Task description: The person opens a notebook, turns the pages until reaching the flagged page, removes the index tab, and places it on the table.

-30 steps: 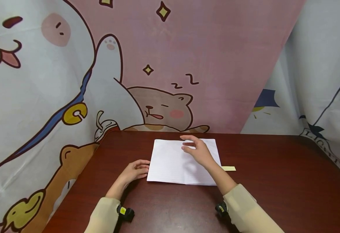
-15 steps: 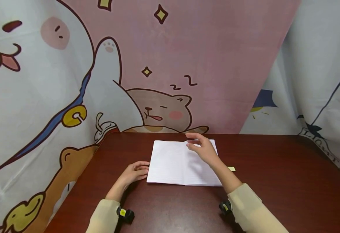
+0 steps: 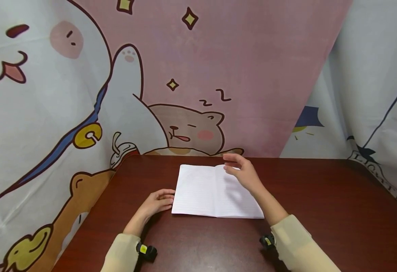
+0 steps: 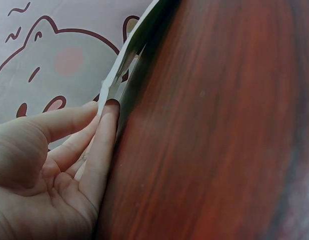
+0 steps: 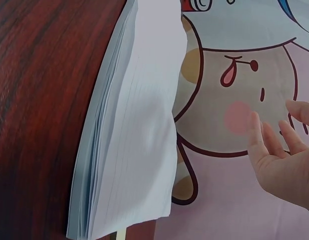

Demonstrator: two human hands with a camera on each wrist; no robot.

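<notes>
An open notebook (image 3: 195, 190) with lined white pages lies on the dark red-brown table. At its left edge, my left hand (image 3: 155, 202) pinches the page edge between thumb and fingers; the left wrist view shows the notebook edge (image 4: 110, 85) at the fingertips. My right hand (image 3: 245, 174) hovers above the far part of the right page, its fingers loosely bent and holding nothing. In the right wrist view this hand (image 5: 284, 155) is apart from the page (image 5: 144, 120). A pale yellow strip (image 5: 121, 234) shows by the notebook there; in the head view it is hidden.
The wooden table (image 3: 320, 211) extends to both sides of the notebook. A cloth printed with cartoon animals (image 3: 191, 128) hangs behind its far edge. Each wrist carries a small black camera, such as the left one (image 3: 146, 251).
My right hand has drifted rightward above the right page. Its forearm now covers the yellow strip that showed beside the notebook earlier. The left hand stays at the left edge.
</notes>
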